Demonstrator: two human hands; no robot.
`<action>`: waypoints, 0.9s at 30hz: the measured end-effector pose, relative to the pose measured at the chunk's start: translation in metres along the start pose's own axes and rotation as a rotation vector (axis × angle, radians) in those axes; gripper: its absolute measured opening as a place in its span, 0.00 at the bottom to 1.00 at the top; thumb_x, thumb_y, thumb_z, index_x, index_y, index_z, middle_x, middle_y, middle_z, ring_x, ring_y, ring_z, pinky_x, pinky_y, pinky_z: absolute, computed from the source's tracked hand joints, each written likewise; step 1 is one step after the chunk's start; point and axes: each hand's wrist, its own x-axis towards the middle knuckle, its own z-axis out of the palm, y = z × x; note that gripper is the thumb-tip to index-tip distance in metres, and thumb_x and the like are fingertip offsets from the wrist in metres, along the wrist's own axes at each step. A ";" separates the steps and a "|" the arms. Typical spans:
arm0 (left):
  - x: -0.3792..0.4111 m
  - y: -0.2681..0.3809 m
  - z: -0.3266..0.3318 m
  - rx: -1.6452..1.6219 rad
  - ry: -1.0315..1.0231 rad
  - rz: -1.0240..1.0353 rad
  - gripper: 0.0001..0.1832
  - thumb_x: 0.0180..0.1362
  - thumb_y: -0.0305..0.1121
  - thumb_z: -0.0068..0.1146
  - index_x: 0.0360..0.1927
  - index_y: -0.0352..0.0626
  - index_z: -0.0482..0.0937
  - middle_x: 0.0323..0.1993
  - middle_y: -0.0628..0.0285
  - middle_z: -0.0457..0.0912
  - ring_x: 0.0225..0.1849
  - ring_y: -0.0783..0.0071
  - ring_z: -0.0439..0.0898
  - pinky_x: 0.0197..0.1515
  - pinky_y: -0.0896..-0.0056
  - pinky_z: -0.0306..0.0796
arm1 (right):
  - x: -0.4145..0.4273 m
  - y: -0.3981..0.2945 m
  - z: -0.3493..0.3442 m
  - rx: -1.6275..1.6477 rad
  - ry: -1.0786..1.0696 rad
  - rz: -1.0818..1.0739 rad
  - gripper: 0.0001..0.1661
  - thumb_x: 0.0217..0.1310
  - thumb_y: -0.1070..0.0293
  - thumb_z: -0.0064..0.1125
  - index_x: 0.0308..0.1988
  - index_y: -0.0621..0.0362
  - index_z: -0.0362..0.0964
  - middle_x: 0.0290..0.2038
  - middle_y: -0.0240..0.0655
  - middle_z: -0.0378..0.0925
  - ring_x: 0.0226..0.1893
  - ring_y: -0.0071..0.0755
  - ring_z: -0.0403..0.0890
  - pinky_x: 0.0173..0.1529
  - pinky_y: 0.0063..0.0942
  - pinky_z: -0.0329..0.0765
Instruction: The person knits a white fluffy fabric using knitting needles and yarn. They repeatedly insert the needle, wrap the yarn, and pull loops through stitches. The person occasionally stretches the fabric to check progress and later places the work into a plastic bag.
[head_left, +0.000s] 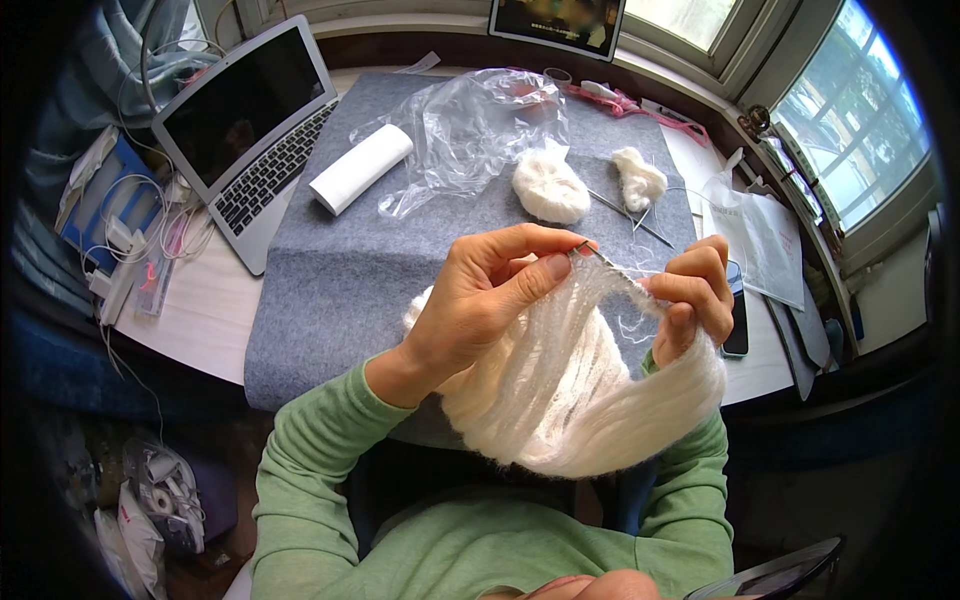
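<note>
A fluffy white knitted piece (547, 375) hangs between my hands over the desk's near edge. My left hand (487, 292) pinches its upper edge by the tip of a thin metal knitting needle (601, 257). My right hand (694, 296) is closed around the other end of that edge, where stitches sit along the needle. Beyond them lie a ball of white yarn (551, 187), a smaller white knitted bit or yarn bundle (639, 180), and crossed needles (630, 217). Loose strands of yarn run near my right hand. The needle's far end is hidden.
Grey felt mat (330, 300) covers the desk. On it are a white roll (361, 169) and a clear plastic bag (472, 127). An open laptop (247, 135) stands left, a tablet (556, 22) at the back, a phone (737, 315) and a plastic pouch (757, 240) right.
</note>
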 end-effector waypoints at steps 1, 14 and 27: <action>0.000 0.000 0.000 0.000 -0.001 -0.002 0.11 0.59 0.27 0.49 0.43 0.35 0.76 0.35 0.60 0.80 0.36 0.79 0.78 0.40 0.79 0.74 | 0.000 0.000 0.000 0.008 -0.001 0.003 0.24 0.61 0.49 0.46 0.23 0.55 0.75 0.18 0.28 0.63 0.23 0.28 0.60 0.26 0.26 0.58; -0.001 0.001 0.001 0.046 -0.016 0.011 0.11 0.58 0.28 0.50 0.43 0.36 0.76 0.36 0.60 0.79 0.37 0.79 0.77 0.40 0.79 0.73 | 0.001 -0.003 0.006 0.021 -0.057 -0.018 0.23 0.61 0.52 0.46 0.23 0.56 0.74 0.18 0.28 0.64 0.23 0.27 0.60 0.27 0.25 0.58; 0.002 -0.003 0.003 -0.089 -0.025 -0.175 0.12 0.57 0.36 0.54 0.36 0.35 0.78 0.32 0.62 0.79 0.34 0.79 0.77 0.37 0.80 0.71 | 0.021 -0.018 0.011 -0.307 -0.243 -0.096 0.38 0.34 0.34 0.61 0.38 0.55 0.71 0.34 0.34 0.66 0.34 0.37 0.65 0.40 0.31 0.61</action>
